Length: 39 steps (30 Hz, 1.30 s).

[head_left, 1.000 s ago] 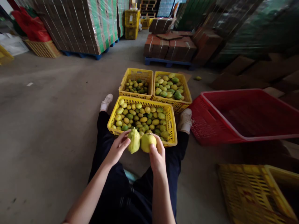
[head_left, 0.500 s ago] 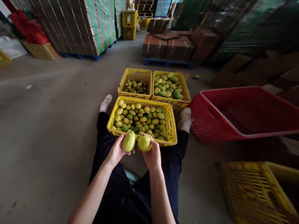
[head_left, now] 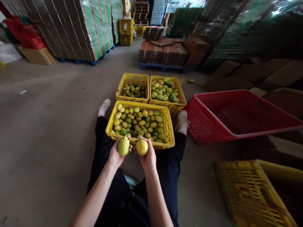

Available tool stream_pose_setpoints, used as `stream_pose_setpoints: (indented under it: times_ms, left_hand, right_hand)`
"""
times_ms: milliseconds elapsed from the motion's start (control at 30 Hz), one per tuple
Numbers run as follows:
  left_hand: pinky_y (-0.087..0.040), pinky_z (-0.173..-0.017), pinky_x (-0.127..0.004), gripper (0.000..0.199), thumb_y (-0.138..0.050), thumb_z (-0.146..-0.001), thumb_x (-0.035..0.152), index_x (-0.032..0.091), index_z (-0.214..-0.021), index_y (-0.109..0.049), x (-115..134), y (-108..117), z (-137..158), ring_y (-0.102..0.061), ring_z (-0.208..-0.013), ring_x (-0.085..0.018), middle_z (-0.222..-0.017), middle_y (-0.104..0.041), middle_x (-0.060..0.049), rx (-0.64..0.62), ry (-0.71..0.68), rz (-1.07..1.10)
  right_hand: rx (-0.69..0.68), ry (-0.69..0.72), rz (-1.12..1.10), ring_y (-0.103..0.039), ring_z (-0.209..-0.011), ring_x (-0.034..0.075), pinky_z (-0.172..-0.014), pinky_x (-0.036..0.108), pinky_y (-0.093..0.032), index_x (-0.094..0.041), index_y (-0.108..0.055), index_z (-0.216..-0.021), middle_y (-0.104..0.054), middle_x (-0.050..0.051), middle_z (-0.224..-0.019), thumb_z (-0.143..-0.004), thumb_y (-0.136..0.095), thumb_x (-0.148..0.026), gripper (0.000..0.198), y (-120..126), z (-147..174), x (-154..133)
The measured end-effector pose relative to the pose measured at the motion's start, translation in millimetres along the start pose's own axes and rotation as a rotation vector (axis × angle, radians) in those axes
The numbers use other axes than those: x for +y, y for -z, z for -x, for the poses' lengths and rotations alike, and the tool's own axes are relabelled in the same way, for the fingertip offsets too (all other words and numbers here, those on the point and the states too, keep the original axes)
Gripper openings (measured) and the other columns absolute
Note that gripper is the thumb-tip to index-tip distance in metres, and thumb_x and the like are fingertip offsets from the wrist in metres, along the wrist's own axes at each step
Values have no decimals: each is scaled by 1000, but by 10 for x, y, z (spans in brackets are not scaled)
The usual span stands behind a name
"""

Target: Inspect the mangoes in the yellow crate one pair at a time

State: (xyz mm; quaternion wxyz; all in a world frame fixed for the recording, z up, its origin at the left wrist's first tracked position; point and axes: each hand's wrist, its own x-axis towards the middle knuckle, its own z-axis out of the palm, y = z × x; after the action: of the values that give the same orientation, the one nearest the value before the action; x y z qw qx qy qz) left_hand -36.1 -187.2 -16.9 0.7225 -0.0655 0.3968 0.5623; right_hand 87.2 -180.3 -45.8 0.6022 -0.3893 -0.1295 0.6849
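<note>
My left hand (head_left: 116, 155) is closed around a greenish-yellow lemon (head_left: 123, 146), its bumpy end pointing up. In my right hand (head_left: 149, 157) sits a rounder yellow lemon (head_left: 142, 147), fingers wrapped about its side and back. Both fruits are held side by side, a little apart, at the near edge of a yellow crate (head_left: 170, 129). Many yellow and green lemons (head_left: 141, 123) lie inside that crate, which stands between my legs.
Behind it stand two more yellow crates, one with smaller fruit (head_left: 133, 91), one with larger fruit (head_left: 165, 90). A red crate (head_left: 196, 126) is at the right, another yellow crate (head_left: 246, 189) nearer me. Wrapped pallets and carton stacks (head_left: 163, 53) line the back; one lemon (head_left: 191, 81) lies on the floor.
The whole view has shifted slightly, so most things appear further left. Both hands still hold their lemons; each fruit has been turned a little, and the gap between them is slightly wider.
</note>
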Motion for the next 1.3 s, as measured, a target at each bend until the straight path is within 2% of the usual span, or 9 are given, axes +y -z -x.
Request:
stream_pose_setpoints:
  times_ms: [133, 233, 333, 533, 733, 900, 1000, 1133, 1300]
  left_hand:
    - [-56, -49, -22, 28, -45, -102, 30, 13, -106, -68, 20, 32, 50, -68, -55, -15, -78, -74, -5, 13, 1, 12]
    - [-51, -40, -19, 24, -51, -99, 28, 12, -102, -68, 22, 42, 82, -64, -46, -13, -72, -73, -6, 25, -15, -30]
    - [-46, -35, -20, 29, -47, -98, 29, 11, -104, -69, 33, 35, 125, -61, -41, -15, -66, -71, -7, 39, -12, -43]
    - [-52, -40, -22, 33, -40, -99, 24, 12, -109, -69, 94, 48, 435, -65, -45, -16, -69, -74, -7, 98, -65, -46]
    - [-52, -42, -23, 33, -43, -98, 29, 11, -107, -68, 122, 30, 718, -66, -47, -17, -68, -73, -7, 46, -109, -8]
    - [-55, -44, -25, 25, -52, -95, 27, 12, -110, -66, 65, -108, 703, -67, -49, -16, -73, -74, -4, 134, -119, 107]
    - [-58, -47, -26, 25, -53, -96, 27, 12, -111, -65, 32, -88, 646, -68, -52, -16, -75, -75, -6, 115, -82, 162]
    - [-60, -51, -27, 23, -56, -94, 26, 14, -112, -66, 46, 79, 525, -69, -55, -16, -78, -76, -5, 88, -54, 179]
    - [-56, -45, -27, 21, -53, -94, 23, 13, -106, -67, 181, 174, 366, -66, -48, -17, -67, -71, -4, 106, 13, 167]
  right_hand:
    - [-10, 56, 2, -62, -51, 14, -41, 23, -48, -17, -77, -81, -74, 3, -72, -66, -84, -54, 40, -27, 40, -37]
    - [-103, 55, 21, -61, -50, 14, -37, 22, -42, -18, -76, -76, -71, 1, -67, -66, -84, -46, 30, -29, 98, -79]
    - [-186, 17, 21, -57, -42, 14, -34, 23, -37, -18, -72, -69, -69, 3, -60, -69, -79, -48, 31, -38, 139, -117]
    - [-189, -20, -39, -59, -45, 16, -34, 23, -38, -20, -67, -65, -70, 4, -60, -71, -75, -50, 32, -188, 171, -219]
    - [-202, 1, -103, -60, -50, 14, -37, 22, -40, -20, -66, -69, -70, 4, -69, -75, -72, -43, 25, -259, 361, -592]
    - [-185, 27, -64, -60, -57, 14, -38, 19, -40, -20, -70, -74, -70, 4, -75, -73, -76, -39, 20, -120, 452, -898]
    - [-122, -18, -74, -61, -58, 15, -38, 20, -42, -21, -70, -74, -71, 4, -75, -69, -80, -37, 20, -61, 380, -843]
    - [-44, -136, -63, -61, -54, 17, -38, 23, -44, -21, -70, -72, -71, 4, -67, -67, -79, -35, 18, -33, 280, -562]
    - [-87, -199, -11, -63, -52, 17, -39, 21, -43, -18, -69, -75, -72, 6, -66, -69, -78, -38, 22, -76, 326, -365]
